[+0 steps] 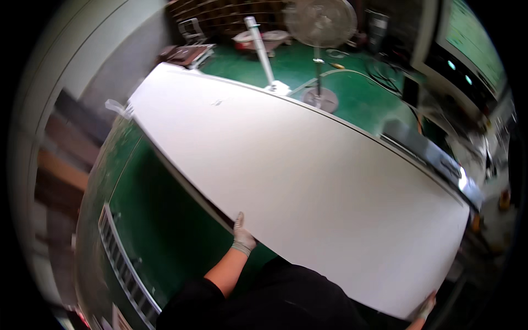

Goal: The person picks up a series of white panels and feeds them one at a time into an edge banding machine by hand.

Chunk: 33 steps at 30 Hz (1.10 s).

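A large white flat panel stretches across the middle of the view, long and pale, with a small mark near its far left end. My left hand, in a light glove, grips the panel's near long edge; its thumb lies on top and the other fingers are hidden underneath. At the near right corner, my right hand holds the panel's edge, also gloved and only partly visible. Beneath the near edge, left of my left hand, a dark gap shows above another pale edge.
Beyond the panel stand a pedestal fan and a white post on a green floor. A grey metal beam lies along the panel's far right edge. Lower left is a slatted metal frame. Cables lie at the back right.
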Tool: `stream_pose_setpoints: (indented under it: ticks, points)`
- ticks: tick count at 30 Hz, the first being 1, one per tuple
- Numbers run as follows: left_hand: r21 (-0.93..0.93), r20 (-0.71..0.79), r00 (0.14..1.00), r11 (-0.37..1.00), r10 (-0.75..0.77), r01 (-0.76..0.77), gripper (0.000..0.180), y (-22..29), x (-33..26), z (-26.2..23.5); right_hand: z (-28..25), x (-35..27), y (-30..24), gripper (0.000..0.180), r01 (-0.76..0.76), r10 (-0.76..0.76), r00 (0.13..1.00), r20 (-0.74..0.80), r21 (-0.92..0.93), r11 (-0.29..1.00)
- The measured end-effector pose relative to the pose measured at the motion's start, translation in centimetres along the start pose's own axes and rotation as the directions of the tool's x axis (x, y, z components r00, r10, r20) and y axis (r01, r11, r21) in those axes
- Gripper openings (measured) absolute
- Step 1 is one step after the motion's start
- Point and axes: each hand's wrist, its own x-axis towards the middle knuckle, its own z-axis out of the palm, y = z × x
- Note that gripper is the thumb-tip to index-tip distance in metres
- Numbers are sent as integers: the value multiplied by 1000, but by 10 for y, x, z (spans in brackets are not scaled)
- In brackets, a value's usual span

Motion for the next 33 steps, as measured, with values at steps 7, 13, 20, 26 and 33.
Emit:
stream_pose_setpoints:
  ticks: [7,13,20,26,33]
  points:
    - [-29,182,983,1000,11,-6,63,5,-13,-28,55,-2,-15,74,-209,-327,870,-369,-876,434]
    - [147,-42,998,988,43,-36,55,26,-21,-10,71,-25,-36,76,-175,-237,903,-360,-809,561]
    - [210,-65,998,978,10,4,61,13,-30,10,62,10,-60,78,-238,-234,891,-388,-840,488]
    - [158,-74,997,987,-27,38,55,15,-31,17,68,8,-84,77,-224,-218,901,-376,-832,508]
    - [149,-181,983,988,-20,48,58,13,-44,40,67,0,-84,76,-259,-225,884,-410,-830,494]
